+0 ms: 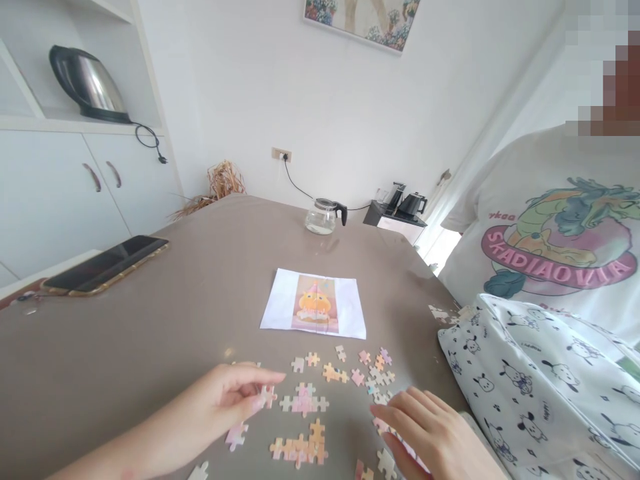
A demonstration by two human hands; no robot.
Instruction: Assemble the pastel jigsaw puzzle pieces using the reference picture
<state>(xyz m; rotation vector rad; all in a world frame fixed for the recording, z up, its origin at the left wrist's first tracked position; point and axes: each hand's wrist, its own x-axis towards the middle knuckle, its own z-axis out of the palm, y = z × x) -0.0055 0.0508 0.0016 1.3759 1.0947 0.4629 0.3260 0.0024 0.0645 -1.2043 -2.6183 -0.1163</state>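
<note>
Puzzle piece (269, 397) pinched in left hand (226, 398) sits just left of pink cluster (304, 403), loosely open right hand (434, 427) farther off.

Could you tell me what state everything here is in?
Left hand: pinching a puzzle piece
Right hand: bent over loose pieces, grip unclear
Puzzle sections: partly assembled
Picture sheet: creased
Glass jug: upright, lid on
Silver kettle: unplugged
Wall socket: plug inserted
Phone: screen dark
Cabinet doors: shut
</note>
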